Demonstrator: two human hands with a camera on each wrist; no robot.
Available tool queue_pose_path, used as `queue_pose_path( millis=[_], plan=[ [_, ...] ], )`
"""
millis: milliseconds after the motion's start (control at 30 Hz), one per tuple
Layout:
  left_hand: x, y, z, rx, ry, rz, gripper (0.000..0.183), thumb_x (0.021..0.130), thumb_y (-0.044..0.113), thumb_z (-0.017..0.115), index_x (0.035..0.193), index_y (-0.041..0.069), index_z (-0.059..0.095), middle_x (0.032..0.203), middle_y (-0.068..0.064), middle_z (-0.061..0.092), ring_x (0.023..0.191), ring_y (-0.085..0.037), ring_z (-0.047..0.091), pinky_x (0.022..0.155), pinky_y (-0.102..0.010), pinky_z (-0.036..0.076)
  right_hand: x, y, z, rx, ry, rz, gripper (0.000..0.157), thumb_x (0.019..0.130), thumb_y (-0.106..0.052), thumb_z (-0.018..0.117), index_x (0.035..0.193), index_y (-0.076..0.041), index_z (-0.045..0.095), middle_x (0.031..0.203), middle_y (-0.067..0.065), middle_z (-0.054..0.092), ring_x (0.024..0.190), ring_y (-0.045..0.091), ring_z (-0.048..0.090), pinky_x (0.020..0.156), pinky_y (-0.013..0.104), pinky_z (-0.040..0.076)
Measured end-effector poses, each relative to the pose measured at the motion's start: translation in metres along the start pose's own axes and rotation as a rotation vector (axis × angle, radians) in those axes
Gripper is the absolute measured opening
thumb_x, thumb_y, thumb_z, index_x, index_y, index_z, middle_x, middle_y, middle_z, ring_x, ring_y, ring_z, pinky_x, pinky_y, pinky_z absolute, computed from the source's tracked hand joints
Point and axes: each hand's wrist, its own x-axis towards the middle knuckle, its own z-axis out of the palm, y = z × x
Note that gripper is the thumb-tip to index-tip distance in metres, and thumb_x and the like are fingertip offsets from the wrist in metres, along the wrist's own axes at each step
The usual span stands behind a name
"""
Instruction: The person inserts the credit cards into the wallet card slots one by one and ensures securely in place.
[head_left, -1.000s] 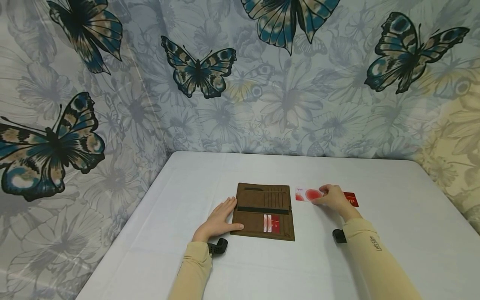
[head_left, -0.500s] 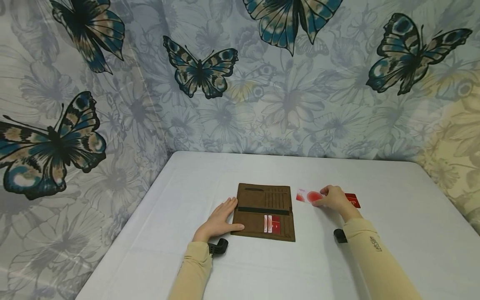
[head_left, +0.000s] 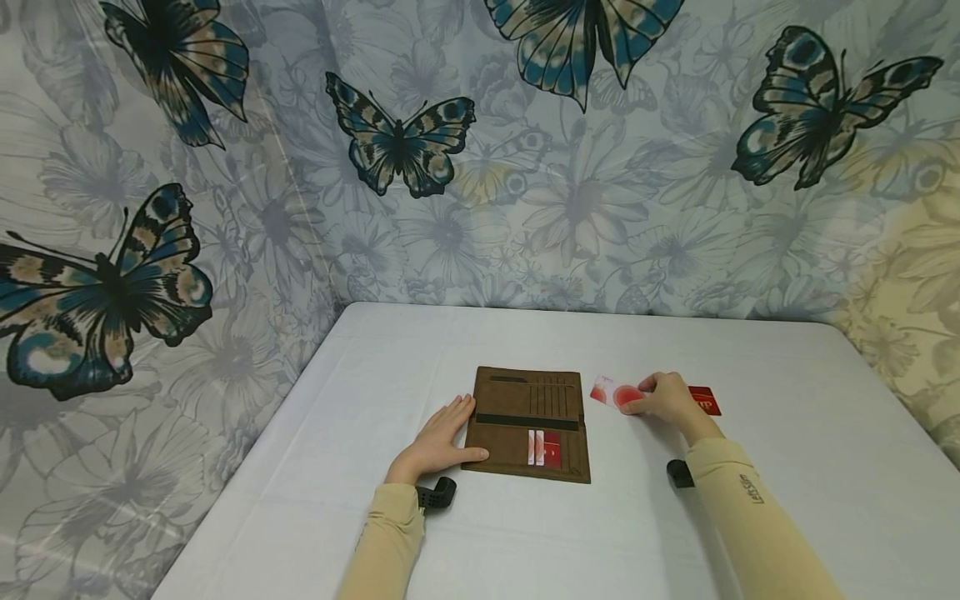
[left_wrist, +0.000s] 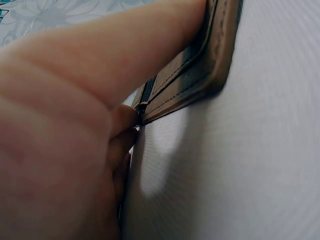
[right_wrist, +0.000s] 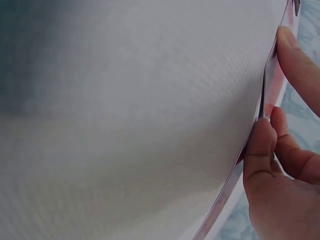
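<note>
A brown wallet (head_left: 498,400) lies unfolded on the white table. My left hand (head_left: 433,446) rests along its left side with the fingers straight, and the thumb touches the near left corner. In the left wrist view that thumb reaches over the stitched wallet edge (left_wrist: 217,75). Several white and red cards (head_left: 550,448) show in the wallet's near half. To the right, my right hand (head_left: 667,402) pinches a pink and white card (head_left: 609,392) with red round shapes, its right end hidden by the fingers. The right wrist view shows the card (right_wrist: 274,82) edge-on between thumb and fingers, slightly raised.
A red card (head_left: 705,400) with pale lettering lies just right of the right hand, partly covered by it. The white table (head_left: 525,533) ends at the back against a butterfly-patterned cloth (head_left: 577,200). Dark wrist cameras (head_left: 437,492) sit on both wrists.
The pink and white card has turned slightly, its left end swinging a little toward the near side under the right hand. The left hand and the wallet have stayed in place.
</note>
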Motion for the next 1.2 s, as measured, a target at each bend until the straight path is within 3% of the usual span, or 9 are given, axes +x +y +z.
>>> queue_pose_path(
  millis=[533, 867, 1200],
  plan=[
    [0.000, 0.000, -0.002, -0.001, -0.013, -0.006, 0.092, 0.083, 0.050, 0.063, 0.148, 0.003, 0.017, 0.153, -0.010, 0.011, 0.139, -0.021, 0.005, 0.111, -0.038, 0.004, -0.008, -0.006, 0.000, 0.011, -0.010, -0.014, 0.044, 0.079, -0.012, 0.074, 0.108, 0.009, 0.048, 0.096, 0.022, 0.046, 0.081, 0.029, 0.048, 0.063, 0.030, 0.045],
    [0.000, -0.002, 0.000, 0.009, -0.008, -0.007, 0.091, 0.083, 0.050, 0.063, 0.148, 0.004, 0.017, 0.153, -0.010, 0.012, 0.139, -0.021, 0.005, 0.111, -0.039, 0.004, -0.014, -0.001, 0.001, 0.077, 0.023, -0.090, 0.034, 0.084, -0.003, 0.066, 0.109, 0.008, 0.046, 0.083, 0.014, 0.040, 0.070, 0.023, 0.046, 0.055, 0.028, 0.043],
    [0.002, -0.003, 0.001, 0.008, 0.001, 0.001, 0.092, 0.083, 0.052, 0.062, 0.148, 0.004, 0.017, 0.153, -0.010, 0.011, 0.139, -0.020, 0.004, 0.111, -0.038, 0.002, -0.029, 0.004, -0.003, 0.175, 0.048, -0.165, 0.032, 0.087, -0.008, 0.064, 0.113, 0.004, 0.051, 0.094, 0.015, 0.047, 0.087, 0.027, 0.043, 0.060, 0.028, 0.044]
  ],
)
